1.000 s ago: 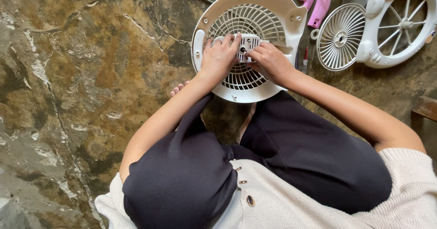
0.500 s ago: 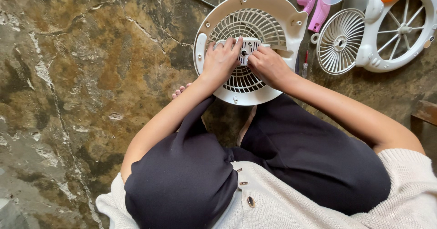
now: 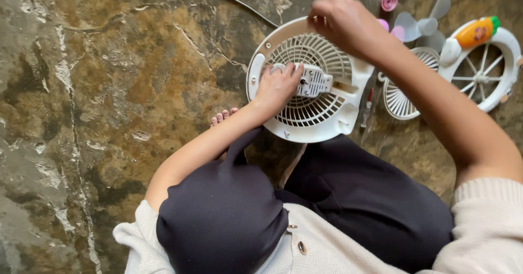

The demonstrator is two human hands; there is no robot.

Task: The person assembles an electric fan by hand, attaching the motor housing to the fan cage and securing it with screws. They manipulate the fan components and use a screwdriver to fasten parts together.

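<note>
A round white fan housing point(image 3: 252, 83) with a ribbed grille lies on the stone floor in front of my knees. A small white motor block point(image 3: 317, 81) sits on the grille's centre. My left hand point(image 3: 277, 90) rests on the block's left end, fingers pressed over it. My right hand point(image 3: 342, 19) is raised over the housing's far rim, seen from the back with its fingers curled under. Whether it holds anything is hidden.
To the right lie a small white grille point(image 3: 396, 103), a white fan front ring point(image 3: 493, 97) with an orange piece point(image 3: 478, 31), a clear blade point(image 3: 424, 24), a pink part point(image 3: 389, 1) and a red-handled screwdriver point(image 3: 369, 108). A dark cable point(image 3: 239, 2) runs behind. My toes point(image 3: 224, 116) show by the housing.
My right hand has left the motor block and moved up past the housing's far rim. The view has shifted, so the housing sits lower in frame. My left hand stays on the block.
</note>
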